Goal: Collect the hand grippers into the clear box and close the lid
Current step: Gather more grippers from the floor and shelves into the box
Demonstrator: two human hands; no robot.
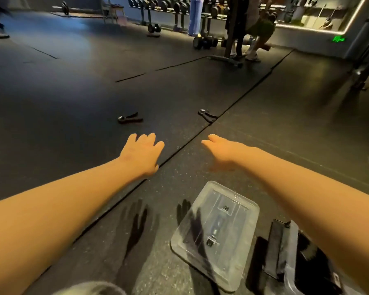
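On the gym's dark rubber floor [73, 92] two black hand grippers [130, 118] [207, 116] are lying, left hand [141, 156] and right hand [222, 152] hovering empty, fingers loose.

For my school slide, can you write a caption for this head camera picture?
Left hand and right hand reach out, open, toward two hand grippers on the gym floor.

The person's left hand [141, 154] and right hand [221, 151] are showing bare, as are both forearms [62, 201], and pale grey fabric [90, 289] is showing at seven o'clock
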